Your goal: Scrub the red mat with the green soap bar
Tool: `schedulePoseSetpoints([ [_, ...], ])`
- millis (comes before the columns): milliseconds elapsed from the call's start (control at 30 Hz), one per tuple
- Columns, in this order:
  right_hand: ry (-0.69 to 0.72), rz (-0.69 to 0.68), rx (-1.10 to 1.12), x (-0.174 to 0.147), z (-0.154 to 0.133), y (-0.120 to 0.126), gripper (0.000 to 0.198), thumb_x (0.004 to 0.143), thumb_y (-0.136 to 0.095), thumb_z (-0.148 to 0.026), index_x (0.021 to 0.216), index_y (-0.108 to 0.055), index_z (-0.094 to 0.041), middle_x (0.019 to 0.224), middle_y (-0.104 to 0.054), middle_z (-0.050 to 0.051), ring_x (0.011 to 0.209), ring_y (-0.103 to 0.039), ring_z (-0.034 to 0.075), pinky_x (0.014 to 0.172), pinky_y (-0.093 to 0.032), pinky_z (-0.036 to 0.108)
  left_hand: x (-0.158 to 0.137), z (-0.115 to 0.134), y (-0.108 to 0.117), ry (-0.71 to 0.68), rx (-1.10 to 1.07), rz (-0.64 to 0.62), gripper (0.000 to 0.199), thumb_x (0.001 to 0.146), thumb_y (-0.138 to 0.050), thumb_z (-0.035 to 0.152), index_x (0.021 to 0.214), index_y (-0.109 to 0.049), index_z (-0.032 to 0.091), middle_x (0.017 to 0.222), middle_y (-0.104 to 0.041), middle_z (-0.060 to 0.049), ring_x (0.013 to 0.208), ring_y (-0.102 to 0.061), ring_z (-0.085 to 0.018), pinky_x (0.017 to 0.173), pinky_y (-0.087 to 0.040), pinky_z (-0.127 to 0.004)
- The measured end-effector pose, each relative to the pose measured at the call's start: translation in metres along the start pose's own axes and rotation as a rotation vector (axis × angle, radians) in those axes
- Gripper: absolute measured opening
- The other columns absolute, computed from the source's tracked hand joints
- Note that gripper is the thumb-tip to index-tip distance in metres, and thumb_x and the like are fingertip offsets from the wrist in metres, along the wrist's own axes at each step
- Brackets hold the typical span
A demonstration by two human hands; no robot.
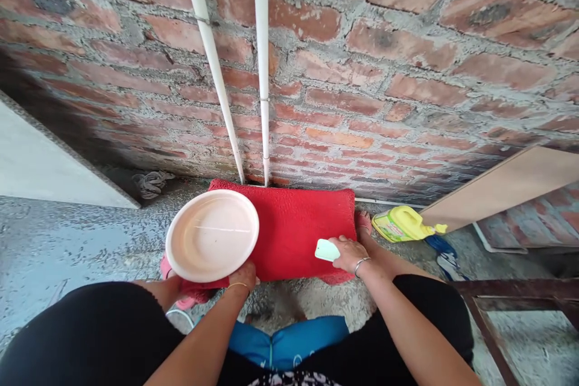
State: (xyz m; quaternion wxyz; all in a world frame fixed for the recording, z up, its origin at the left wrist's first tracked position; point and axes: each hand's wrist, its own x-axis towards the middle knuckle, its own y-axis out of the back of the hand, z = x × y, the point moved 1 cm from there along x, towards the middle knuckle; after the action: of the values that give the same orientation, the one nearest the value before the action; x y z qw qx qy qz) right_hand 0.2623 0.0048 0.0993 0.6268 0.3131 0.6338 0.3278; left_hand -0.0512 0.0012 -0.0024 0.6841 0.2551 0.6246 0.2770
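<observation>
A red textured cloth (289, 223) lies spread over a low bench-like support in front of me. On its left part rests a pale pink basin (175, 247) with some clear liquid inside. My left hand (243, 275) is at the cloth's front edge, just beside the basin's rim; its fingers look curled over that edge and are partly hidden. My right hand (350, 253) is closed around a pale mint-green scrub brush (326, 250) above the cloth's right part. Only the brush's flat back with a small hole shows; its underside is hidden.
Two white pipes (261, 60) run down the brick wall (384, 84). A yellow jug (402, 223) lies on the concrete floor at right, near a leaning board (502, 187). A white panel (49, 157) and a crumpled rag (151, 183) are at left. A brown metal frame (491, 325) stands lower right.
</observation>
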Motion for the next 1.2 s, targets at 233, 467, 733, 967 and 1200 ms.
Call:
schedulePoseSetpoints([
  [233,0.093,0.151,-0.026,0.062,-0.072,0.035,0.058,0.070,-0.058,-0.032,0.127,-0.048,-0.029,0.113,-0.053,0.007,0.101,-0.052,0.023,0.085,-0.036,0.034,-0.008,0.014,-0.010,-0.096,0.077,0.057,0.043,0.072,-0.062,0.026,0.111,-0.062,0.008,0.109,-0.063,-0.021,0.106,-0.058,-0.030,0.089,-0.046,-0.040],
  [467,0.234,0.155,0.062,0.136,-0.164,0.037,0.060,0.072,-0.056,-0.036,0.131,-0.043,-0.032,0.122,-0.049,0.006,0.108,-0.049,0.023,0.089,-0.035,0.035,-0.010,0.032,-0.012,-0.189,0.000,-0.012,0.042,0.077,-0.053,0.034,0.116,-0.057,0.016,0.115,-0.060,-0.015,0.102,-0.060,-0.026,0.085,-0.046,-0.037],
  [733,-0.012,0.084,-0.099,0.120,0.022,0.050,0.055,0.070,-0.062,-0.035,0.123,-0.053,-0.030,0.113,-0.054,0.007,0.100,-0.055,0.023,0.083,-0.039,0.033,-0.001,0.033,-0.008,-0.224,0.019,-0.039,0.039,0.081,-0.050,0.032,0.114,-0.057,0.013,0.111,-0.062,-0.016,0.102,-0.061,-0.027,0.086,-0.047,-0.037],
  [967,-0.416,0.048,-0.036,0.046,0.131,0.043,0.057,0.071,-0.061,-0.041,0.124,-0.053,-0.022,0.115,-0.054,0.013,0.099,-0.057,0.026,0.079,-0.040,0.035,-0.010,0.041,-0.004,-0.230,0.063,-0.037,0.038,0.080,-0.049,0.029,0.114,-0.057,0.014,0.114,-0.061,-0.015,0.102,-0.060,-0.026,0.085,-0.048,-0.035],
  [1200,-0.024,0.009,0.054,0.006,0.010,-0.001,0.066,0.061,-0.068,-0.035,0.124,-0.051,-0.030,0.112,-0.055,0.005,0.098,-0.056,0.023,0.081,-0.038,0.033,-0.036,0.053,0.003,-0.358,0.174,-0.060,0.041,0.079,-0.051,0.029,0.118,-0.055,0.016,0.121,-0.057,-0.015,0.109,-0.056,-0.029,0.090,-0.045,-0.042],
])
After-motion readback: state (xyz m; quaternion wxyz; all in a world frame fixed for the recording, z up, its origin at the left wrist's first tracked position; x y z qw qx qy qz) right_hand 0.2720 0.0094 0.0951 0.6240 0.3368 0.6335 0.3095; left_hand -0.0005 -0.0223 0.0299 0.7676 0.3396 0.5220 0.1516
